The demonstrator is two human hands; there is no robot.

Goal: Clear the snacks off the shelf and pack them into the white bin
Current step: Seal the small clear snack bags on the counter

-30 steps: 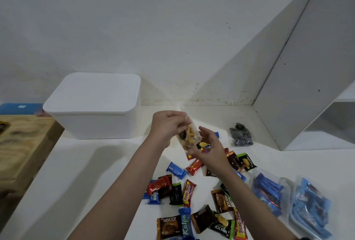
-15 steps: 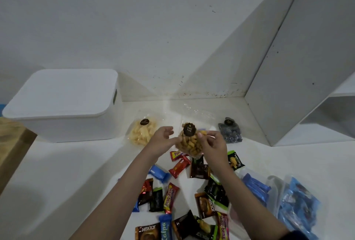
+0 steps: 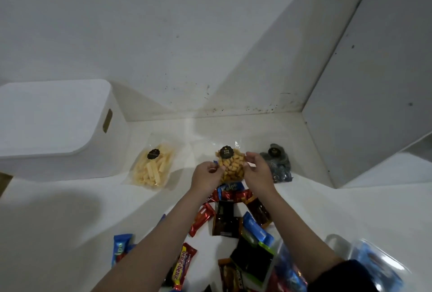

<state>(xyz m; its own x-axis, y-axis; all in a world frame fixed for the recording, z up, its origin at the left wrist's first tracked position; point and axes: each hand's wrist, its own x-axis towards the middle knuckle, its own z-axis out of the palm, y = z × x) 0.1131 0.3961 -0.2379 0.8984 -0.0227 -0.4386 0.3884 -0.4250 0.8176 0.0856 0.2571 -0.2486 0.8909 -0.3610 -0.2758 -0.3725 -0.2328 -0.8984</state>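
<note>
bin [image 3: 58, 125] far left | stick bag [image 3: 152, 167] beside it | puff bag [image 3: 230, 165] centre (wrappers [image 3: 225, 217] in front)

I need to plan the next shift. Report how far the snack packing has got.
Done: nothing visibly packed; the white bin still has its lid on. In hand: both hands, left hand and right hand, hold the bag of puffed snacks. Left: the bag of pale sticks, the dark bag, and the scattered wrapped bars.
</note>
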